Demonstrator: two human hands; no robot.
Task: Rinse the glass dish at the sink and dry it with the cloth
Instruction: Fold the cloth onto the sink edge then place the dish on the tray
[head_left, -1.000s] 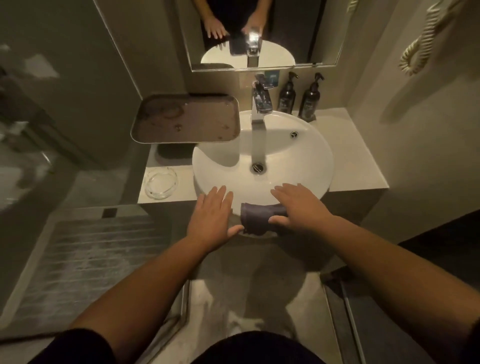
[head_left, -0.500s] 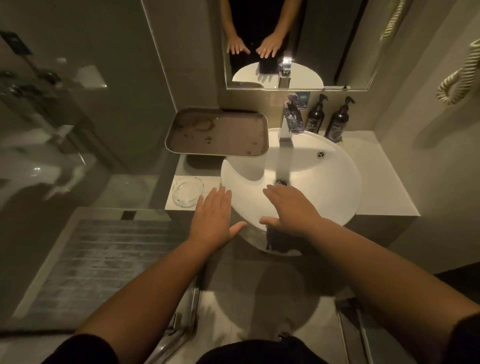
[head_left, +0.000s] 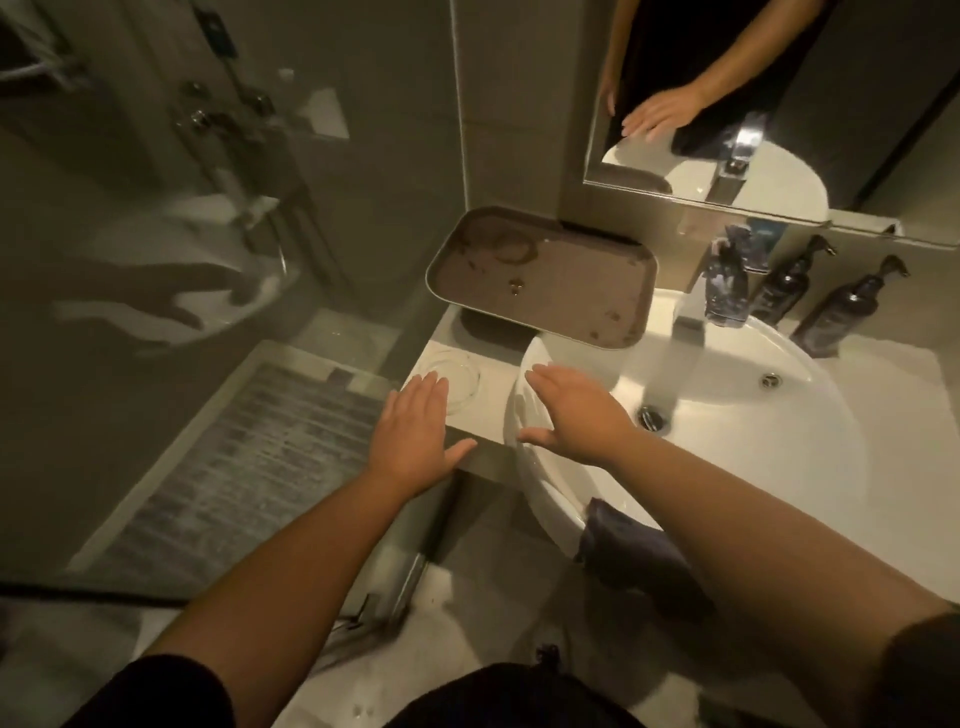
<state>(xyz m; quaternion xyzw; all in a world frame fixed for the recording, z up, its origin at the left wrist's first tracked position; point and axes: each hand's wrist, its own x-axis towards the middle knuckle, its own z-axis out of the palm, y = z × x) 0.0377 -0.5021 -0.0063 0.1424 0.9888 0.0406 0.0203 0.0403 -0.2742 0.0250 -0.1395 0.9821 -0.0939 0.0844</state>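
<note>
Now both hands have left the cloth (head_left: 631, 545), which hangs alone over the sink's (head_left: 769, 467) near rim; a second ago the right hand lay on it. The left hand (head_left: 415, 431) has slid out to the dish (head_left: 451, 378) on the desk (head_left: 493, 364) left of the sink, its flat, spread fingers reaching the dish's near edge. The right hand (head_left: 576, 415) hovers over the sink's left rim, fingers straight, holding nothing. Water appears to be running from the tap (head_left: 724, 283). Probably the dish is about to be picked up; rinsing has not begun.
</note>
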